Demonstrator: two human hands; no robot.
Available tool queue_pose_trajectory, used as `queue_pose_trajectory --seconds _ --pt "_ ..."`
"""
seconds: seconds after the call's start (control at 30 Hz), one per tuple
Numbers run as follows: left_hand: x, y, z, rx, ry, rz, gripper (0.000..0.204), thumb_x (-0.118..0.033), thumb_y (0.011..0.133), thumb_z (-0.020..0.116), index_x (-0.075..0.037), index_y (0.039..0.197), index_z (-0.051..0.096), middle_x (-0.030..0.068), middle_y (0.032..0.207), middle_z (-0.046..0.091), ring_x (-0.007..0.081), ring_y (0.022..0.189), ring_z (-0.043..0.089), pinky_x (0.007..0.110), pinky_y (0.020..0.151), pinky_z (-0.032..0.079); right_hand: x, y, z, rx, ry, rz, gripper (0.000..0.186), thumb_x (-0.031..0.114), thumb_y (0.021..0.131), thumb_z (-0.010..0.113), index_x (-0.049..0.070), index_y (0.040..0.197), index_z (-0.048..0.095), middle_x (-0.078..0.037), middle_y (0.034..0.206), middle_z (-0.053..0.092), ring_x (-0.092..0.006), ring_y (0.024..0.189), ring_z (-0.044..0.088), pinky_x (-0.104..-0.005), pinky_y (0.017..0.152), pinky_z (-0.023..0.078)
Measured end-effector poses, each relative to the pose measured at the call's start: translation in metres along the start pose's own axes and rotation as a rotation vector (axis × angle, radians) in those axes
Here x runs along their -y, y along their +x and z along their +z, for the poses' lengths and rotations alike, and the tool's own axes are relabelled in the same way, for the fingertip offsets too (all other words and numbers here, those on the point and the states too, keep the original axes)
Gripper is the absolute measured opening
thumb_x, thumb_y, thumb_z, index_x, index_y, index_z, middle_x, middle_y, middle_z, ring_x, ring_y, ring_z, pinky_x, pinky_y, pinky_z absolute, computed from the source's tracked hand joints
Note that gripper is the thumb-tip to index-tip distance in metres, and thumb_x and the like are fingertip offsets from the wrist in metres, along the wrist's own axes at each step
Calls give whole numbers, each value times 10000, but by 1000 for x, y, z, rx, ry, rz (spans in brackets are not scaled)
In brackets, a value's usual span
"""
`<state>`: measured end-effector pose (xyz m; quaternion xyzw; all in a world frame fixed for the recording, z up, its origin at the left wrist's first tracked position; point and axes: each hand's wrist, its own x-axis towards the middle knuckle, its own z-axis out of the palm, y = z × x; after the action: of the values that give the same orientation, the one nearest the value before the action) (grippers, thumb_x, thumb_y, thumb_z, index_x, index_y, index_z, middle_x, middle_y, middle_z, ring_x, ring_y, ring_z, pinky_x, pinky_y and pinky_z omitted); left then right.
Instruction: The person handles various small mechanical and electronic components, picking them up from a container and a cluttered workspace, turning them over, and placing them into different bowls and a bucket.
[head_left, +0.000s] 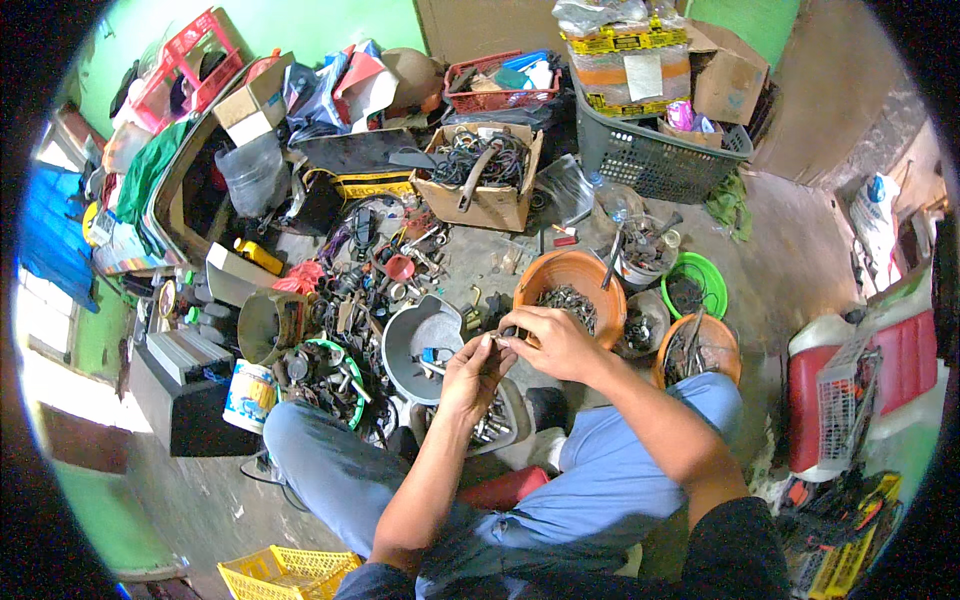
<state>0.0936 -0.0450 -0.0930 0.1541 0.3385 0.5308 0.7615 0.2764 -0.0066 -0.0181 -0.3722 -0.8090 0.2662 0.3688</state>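
I sit on the floor with my knees apart, in blue trousers. My left hand [472,372] and my right hand [545,340] meet in front of me, both pinching one small metal part [497,340] between their fingertips. What kind of part it is I cannot tell. Just below my hands lies a grey tray [508,425] with metal bolts in it. Beyond my right hand stands an orange bowl [572,272] holding dark metal pieces. Left of my hands sits a grey scoop-shaped container [420,335].
Scattered metal scrap and cables cover the floor ahead. A cardboard box of cables [483,185], a grey laundry basket [645,150], a green bowl [700,285], a second orange bowl [698,350], a red container [880,385] and a yellow crate [285,572] surround me.
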Motion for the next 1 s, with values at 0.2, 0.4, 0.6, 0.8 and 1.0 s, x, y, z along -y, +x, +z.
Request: queue_pose_trajectory --seconds 0.2,0.4,0.6,0.8,1.0 --pt "-13 -9 19 49 126 -53 355 -263 1019 559 20 1228 609 137 1149 670 263 1055 653 439 935 535 -15 -7 -18 38 -61 -47 199 223 900 663 48 994 645 -143 926 673 -363 856 671 -451 773 541" --pt "-11 8 49 163 254 -88 454 -314 1017 542 18 1326 547 130 1260 621 277 1122 627 446 962 517 -24 -18 -44 -58 -102 11 148 137 860 693 30 951 646 -138 895 659 -351 813 666 -428 722 534" --pt "8 45 86 158 349 -117 423 -279 1033 506 -18 1365 532 122 1269 636 254 1116 635 399 976 502 -54 -14 -100 -198 -268 78 197 209 899 683 53 1011 637 -176 957 700 -357 877 691 -443 744 552" --pt "39 94 127 158 645 -99 363 -234 1027 539 -18 1312 601 100 1288 632 178 1164 593 328 1038 437 -117 -23 -174 -360 -271 375 276 255 840 765 17 907 641 -172 758 676 -342 721 679 -423 665 514" --pt "70 119 168 246 1088 79 395 -239 994 596 -42 1336 596 126 1260 643 205 1197 568 333 1059 393 -211 -59 -192 -382 -377 743 314 296 800 799 51 967 695 -210 945 697 -408 931 665 -494 804 515"
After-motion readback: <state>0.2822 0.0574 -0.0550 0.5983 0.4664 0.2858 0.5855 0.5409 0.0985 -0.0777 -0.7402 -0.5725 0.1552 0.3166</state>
